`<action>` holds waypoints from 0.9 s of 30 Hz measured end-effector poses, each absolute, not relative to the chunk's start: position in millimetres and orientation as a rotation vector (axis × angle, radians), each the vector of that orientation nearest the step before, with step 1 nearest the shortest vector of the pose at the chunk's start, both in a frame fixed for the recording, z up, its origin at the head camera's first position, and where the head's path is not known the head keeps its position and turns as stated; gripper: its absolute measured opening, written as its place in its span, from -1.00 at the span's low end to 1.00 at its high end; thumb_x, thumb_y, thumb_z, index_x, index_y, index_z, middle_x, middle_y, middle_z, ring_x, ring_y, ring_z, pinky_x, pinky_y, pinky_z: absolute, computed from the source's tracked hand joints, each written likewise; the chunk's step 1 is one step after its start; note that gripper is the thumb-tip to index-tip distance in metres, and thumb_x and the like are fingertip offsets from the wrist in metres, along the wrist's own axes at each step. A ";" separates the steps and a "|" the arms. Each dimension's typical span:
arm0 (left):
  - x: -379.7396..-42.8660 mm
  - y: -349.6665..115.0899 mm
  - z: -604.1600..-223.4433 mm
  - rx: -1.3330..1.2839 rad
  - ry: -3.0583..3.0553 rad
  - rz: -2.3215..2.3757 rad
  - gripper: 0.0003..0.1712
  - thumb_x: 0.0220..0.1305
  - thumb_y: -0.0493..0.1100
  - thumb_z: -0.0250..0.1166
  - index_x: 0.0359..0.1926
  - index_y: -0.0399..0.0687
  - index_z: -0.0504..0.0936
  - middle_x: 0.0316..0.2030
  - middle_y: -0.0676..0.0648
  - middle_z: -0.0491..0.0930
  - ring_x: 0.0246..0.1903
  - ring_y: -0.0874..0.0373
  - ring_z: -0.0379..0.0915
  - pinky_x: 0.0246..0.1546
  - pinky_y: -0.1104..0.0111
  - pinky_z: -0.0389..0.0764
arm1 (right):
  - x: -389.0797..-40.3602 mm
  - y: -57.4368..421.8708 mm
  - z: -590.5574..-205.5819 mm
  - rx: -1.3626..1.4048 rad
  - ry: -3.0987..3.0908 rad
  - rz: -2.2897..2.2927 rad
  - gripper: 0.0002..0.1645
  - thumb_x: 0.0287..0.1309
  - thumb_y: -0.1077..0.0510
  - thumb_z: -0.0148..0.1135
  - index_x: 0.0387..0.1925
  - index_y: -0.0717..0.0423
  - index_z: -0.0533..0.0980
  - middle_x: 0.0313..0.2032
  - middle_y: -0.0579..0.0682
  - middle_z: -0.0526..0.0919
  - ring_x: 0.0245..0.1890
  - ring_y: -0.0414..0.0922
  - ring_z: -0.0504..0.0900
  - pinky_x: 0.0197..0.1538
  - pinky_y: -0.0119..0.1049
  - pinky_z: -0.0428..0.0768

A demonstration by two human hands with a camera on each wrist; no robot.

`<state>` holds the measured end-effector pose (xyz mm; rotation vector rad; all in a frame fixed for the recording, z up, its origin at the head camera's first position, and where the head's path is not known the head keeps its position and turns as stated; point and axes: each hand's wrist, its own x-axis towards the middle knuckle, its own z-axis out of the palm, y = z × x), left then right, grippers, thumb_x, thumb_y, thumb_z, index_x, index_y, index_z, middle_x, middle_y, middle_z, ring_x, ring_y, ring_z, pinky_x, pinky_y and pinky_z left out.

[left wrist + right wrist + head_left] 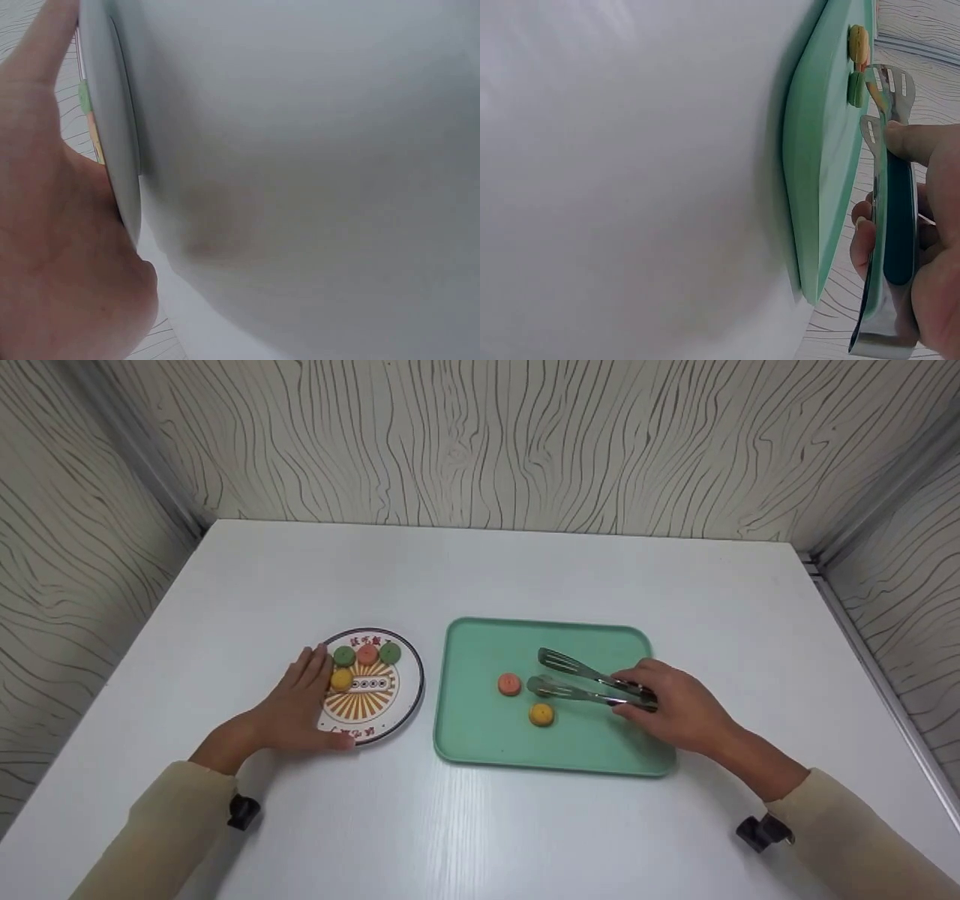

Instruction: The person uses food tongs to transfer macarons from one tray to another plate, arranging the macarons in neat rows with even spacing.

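Observation:
My right hand grips metal tongs, their slotted tips spread apart over a green tray. One tip covers most of a green macaron. Beside it on the tray lie a pink macaron and a yellow macaron. To the left, my left hand rests against the rim of a round patterned plate, fingers straight along its left side and thumb at the lower edge. On that plate sit two green macarons, a pink one and a yellow one.
Plate and tray stand side by side on a white table, with a narrow gap between them. A wood-grain patterned panel rises behind the table, with similar panels at both sides.

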<state>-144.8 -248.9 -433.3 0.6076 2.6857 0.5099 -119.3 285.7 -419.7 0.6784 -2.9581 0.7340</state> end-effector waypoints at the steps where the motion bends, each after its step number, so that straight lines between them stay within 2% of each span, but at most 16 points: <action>1: -144.9 -248.8 -433.1 0.610 2.686 0.515 0.56 0.03 0.49 0.39 0.52 -0.56 -0.22 0.56 -0.47 -0.38 0.53 -0.40 -0.59 0.47 -0.24 -0.23 | -119.0 285.8 -419.9 0.678 -2.958 0.738 -0.58 0.19 0.06 0.49 0.08 0.04 0.67 -0.26 -0.19 0.57 -0.35 -0.25 0.40 -0.31 -0.30 0.43; 27: -143.4 -250.6 -434.0 0.625 2.699 0.497 0.56 0.04 0.50 0.38 0.53 -0.56 -0.23 0.56 -0.46 -0.38 0.53 -0.39 -0.59 0.49 -0.21 -0.23 | -119.5 280.3 -427.0 0.703 -2.962 0.732 -0.58 0.18 0.11 0.50 0.07 0.07 0.68 -0.23 -0.17 0.59 -0.34 -0.24 0.44 -0.27 -0.27 0.47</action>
